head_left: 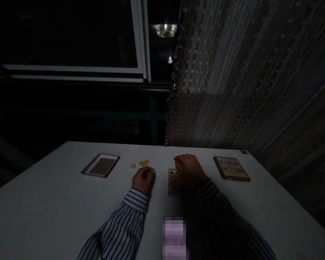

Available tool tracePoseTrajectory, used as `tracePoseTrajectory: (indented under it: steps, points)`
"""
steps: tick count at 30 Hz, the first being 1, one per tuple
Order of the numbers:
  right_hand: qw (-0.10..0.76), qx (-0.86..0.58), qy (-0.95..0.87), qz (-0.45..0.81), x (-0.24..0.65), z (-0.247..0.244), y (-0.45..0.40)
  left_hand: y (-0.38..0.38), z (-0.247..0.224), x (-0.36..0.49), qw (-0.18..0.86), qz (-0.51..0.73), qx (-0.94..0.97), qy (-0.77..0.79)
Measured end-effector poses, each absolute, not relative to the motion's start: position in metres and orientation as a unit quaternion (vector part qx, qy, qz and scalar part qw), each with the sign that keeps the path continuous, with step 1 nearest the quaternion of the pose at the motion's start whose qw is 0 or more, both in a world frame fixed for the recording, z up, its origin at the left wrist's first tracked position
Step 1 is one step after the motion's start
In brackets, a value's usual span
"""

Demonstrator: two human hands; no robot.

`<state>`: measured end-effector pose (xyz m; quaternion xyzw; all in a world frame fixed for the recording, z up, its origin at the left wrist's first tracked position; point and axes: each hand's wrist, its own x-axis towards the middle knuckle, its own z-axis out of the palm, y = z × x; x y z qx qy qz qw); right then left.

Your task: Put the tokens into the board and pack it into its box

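My left hand (pixel 143 179) rests on the white table (pixel 70 206) with its fingers curled in. Whatever it may hold is hidden. Just beyond it lie several small pale-yellow round discs (pixel 132 166), a few of them touching. My right hand (pixel 190 167) is over the far right part of a small tray (pixel 169 184) filled with rows of round, orange-brown pieces (pixel 173 181). Its fingers are bent and drawn together toward the thumb, and I cannot see what is between them. The hand and its shadow hide much of the tray.
An open shallow box or lid (pixel 100 165) lies at the left. A flat box with a printed cover (pixel 232 168) lies at the right. A phone with a blurred-out screen (pixel 174 236) is at the near edge. Beyond the table hangs a string curtain (pixel 219 90), beside a dark window (pixel 141 43).
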<state>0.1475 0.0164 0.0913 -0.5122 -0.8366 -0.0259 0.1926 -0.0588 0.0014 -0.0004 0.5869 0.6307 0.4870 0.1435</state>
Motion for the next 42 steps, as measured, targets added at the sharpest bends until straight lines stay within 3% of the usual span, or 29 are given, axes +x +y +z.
tracePoseTrajectory:
  steps: [11, 16, 27, 42]
  points:
    - [0.126, -0.503, -0.854, -0.042, 0.114, 0.113, 0.012, 0.005, 0.015, -0.080, -0.012, 0.261, 0.628, 0.733]
    - [0.123, -0.497, -0.858, -0.029, 0.092, 0.109, 0.017, 0.013, 0.010, -0.080, -0.031, 0.211, 0.628, 0.748]
    - [0.127, -0.489, -0.863, -0.007, 0.059, 0.089, 0.030, 0.015, 0.008, -0.077, -0.046, 0.160, 0.637, 0.753]
    - [0.187, -0.481, -0.856, -0.005, 0.059, 0.063, 0.036, 0.018, 0.001, -0.078, -0.066, 0.198, 0.660, 0.722]
